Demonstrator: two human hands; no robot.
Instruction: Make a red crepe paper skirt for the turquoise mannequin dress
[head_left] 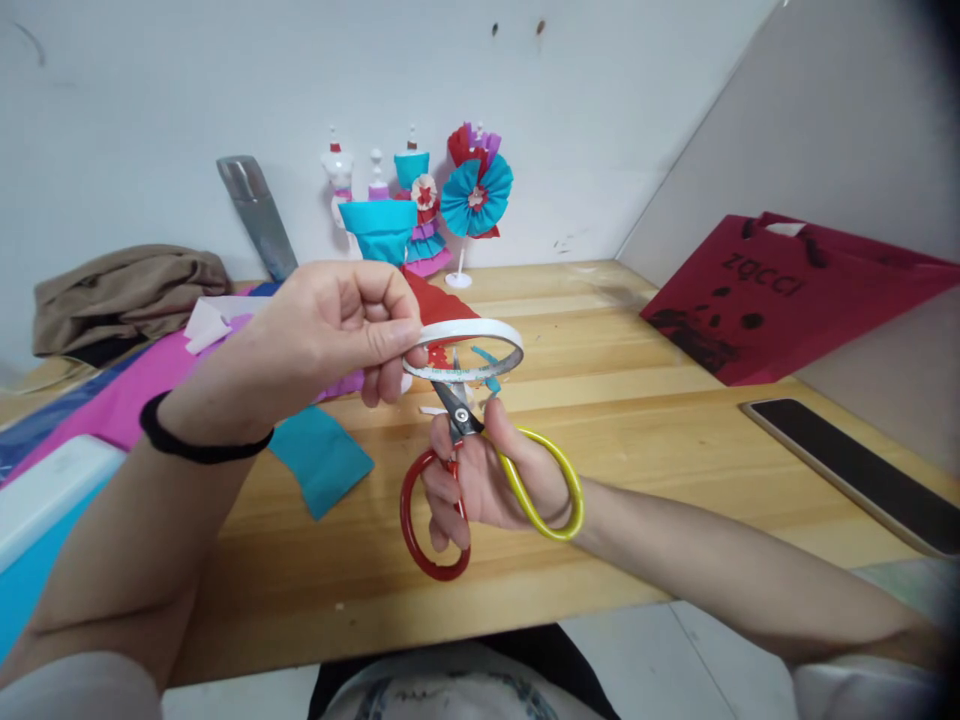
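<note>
My left hand [330, 325] pinches a narrow roll of white tape [480, 328] at its left side, holding it up above the table. Just below, my right hand [499, 480] grips a pair of scissors [461, 415] with one red and one yellow handle loop. The blades point up and away, partly behind the near rim of the tape roll, so their tips are hard to make out. A teal paper square [322, 462] lies under my left wrist. Red paper [442, 300] and small teal scraps show behind the roll.
Small dress-form stands, one with a teal paper flower [478, 197], stand along the wall. A grey bottle [259, 220], brown cloth [127, 295] and pink paper [112, 400] are at left. On the right are a red bag [750, 310] and a phone [847, 470].
</note>
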